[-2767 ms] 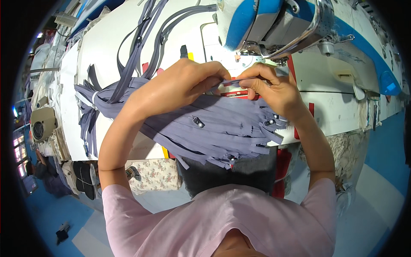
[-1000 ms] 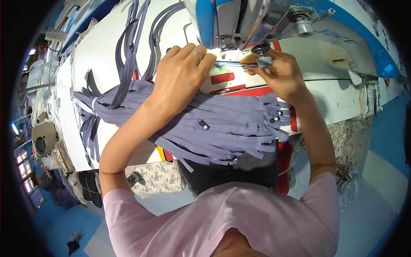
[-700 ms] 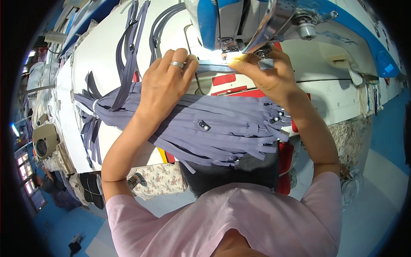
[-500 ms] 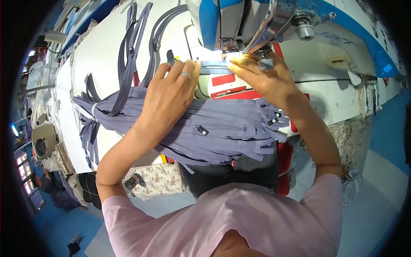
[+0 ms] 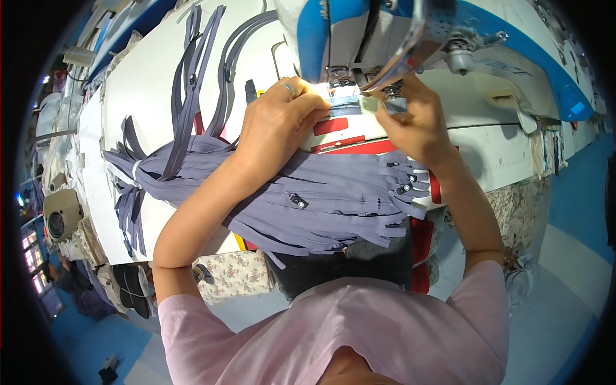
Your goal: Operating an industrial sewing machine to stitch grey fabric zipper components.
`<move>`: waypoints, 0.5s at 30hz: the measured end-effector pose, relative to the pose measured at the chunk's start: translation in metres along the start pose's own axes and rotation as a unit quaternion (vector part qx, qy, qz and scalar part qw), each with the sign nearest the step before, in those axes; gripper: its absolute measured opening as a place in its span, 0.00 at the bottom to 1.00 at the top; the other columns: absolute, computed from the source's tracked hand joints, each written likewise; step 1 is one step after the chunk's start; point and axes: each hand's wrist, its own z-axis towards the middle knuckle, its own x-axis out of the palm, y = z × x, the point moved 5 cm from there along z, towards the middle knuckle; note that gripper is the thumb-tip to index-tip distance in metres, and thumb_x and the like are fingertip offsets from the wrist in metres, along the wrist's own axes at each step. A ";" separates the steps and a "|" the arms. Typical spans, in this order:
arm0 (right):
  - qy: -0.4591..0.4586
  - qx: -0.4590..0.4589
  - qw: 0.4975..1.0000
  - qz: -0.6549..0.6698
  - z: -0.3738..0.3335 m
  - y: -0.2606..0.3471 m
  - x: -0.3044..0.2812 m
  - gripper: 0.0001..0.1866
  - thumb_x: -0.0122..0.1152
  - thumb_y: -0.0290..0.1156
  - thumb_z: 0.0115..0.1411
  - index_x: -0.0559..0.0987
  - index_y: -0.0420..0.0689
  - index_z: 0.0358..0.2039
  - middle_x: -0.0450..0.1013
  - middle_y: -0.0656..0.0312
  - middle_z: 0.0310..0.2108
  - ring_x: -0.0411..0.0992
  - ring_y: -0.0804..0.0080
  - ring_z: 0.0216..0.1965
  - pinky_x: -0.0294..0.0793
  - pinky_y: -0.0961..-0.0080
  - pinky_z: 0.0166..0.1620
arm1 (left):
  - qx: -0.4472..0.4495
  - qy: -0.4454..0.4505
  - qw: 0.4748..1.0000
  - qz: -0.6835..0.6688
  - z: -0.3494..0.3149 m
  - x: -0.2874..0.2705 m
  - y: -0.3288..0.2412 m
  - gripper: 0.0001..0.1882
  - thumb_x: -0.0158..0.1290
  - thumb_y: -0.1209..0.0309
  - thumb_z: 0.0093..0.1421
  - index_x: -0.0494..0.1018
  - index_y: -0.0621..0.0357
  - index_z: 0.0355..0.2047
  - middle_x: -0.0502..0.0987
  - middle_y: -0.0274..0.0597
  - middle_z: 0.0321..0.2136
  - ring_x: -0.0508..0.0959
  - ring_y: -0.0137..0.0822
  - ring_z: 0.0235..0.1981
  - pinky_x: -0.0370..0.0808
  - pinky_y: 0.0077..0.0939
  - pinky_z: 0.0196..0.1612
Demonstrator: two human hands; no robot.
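Observation:
Under the lit head of a blue and white sewing machine (image 5: pixel 314 38) lies a short stretch of grey-blue zipper (image 5: pixel 344 106). My left hand (image 5: pixel 276 125), with a ring on one finger, is closed on its left end, thumb and fingers pressed together. Right of the needle area, my right hand (image 5: pixel 417 122) has its fingers bent in behind the machine's metal parts. A small pale greenish piece (image 5: pixel 369 104) shows beside its thumb; whether the fingers grip it is hidden. Below my wrists a thick bundle of grey-purple zippers (image 5: pixel 321 192) spreads over the table edge and my lap.
A white tie (image 5: pixel 136 172) binds the bundle's left end. Several loose zippers (image 5: pixel 189 83) trail across the white tabletop (image 5: pixel 147 77) at far left. Red strips (image 5: pixel 330 126) lie on the machine bed. A flower-patterned cloth (image 5: pixel 234 276) hangs below the table.
My left hand has moved right and turned, its fingers bunching closer to the needle. My right hand has drawn slightly right, off the zipper, and the pale piece now shows by its thumb.

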 end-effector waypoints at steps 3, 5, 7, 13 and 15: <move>-0.019 0.019 0.999 0.041 0.001 0.000 0.006 0.11 0.67 0.18 0.44 0.78 0.42 0.29 0.70 0.61 0.32 0.69 0.60 0.35 0.70 0.65 0.38 | -0.016 0.000 1.000 0.006 -0.001 0.000 -0.002 0.05 0.63 0.72 0.54 0.80 0.56 0.31 0.76 0.40 0.30 0.79 0.42 0.31 0.76 0.36 0.30; -0.044 -0.042 0.997 0.050 0.003 0.011 0.013 0.11 0.70 0.20 0.46 0.76 0.41 0.30 0.69 0.61 0.33 0.69 0.60 0.35 0.69 0.64 0.37 | -0.024 0.000 1.000 0.008 -0.002 -0.001 -0.001 0.05 0.63 0.72 0.54 0.80 0.55 0.31 0.75 0.40 0.30 0.79 0.42 0.31 0.76 0.36 0.30; -0.052 -0.066 0.993 -0.087 0.001 0.012 0.015 0.12 0.72 0.23 0.50 0.78 0.43 0.35 0.70 0.61 0.34 0.70 0.60 0.37 0.70 0.66 0.39 | -0.027 0.003 0.999 0.016 -0.003 -0.001 0.001 0.05 0.63 0.72 0.54 0.80 0.55 0.31 0.75 0.40 0.29 0.78 0.42 0.31 0.76 0.37 0.30; -0.041 -0.134 0.982 -0.124 0.002 0.022 0.013 0.13 0.71 0.24 0.55 0.79 0.43 0.41 0.73 0.57 0.40 0.72 0.59 0.42 0.72 0.66 0.43 | -0.055 -0.007 0.998 0.026 -0.001 -0.004 0.000 0.06 0.63 0.69 0.54 0.80 0.54 0.33 0.75 0.40 0.30 0.79 0.43 0.31 0.75 0.36 0.29; -0.045 -0.137 0.981 -0.128 0.003 0.024 0.015 0.12 0.70 0.24 0.55 0.79 0.42 0.40 0.73 0.57 0.41 0.72 0.59 0.43 0.72 0.66 0.44 | -0.087 0.007 0.996 0.021 0.002 -0.006 -0.001 0.07 0.64 0.69 0.54 0.81 0.54 0.33 0.76 0.40 0.30 0.79 0.42 0.31 0.75 0.37 0.30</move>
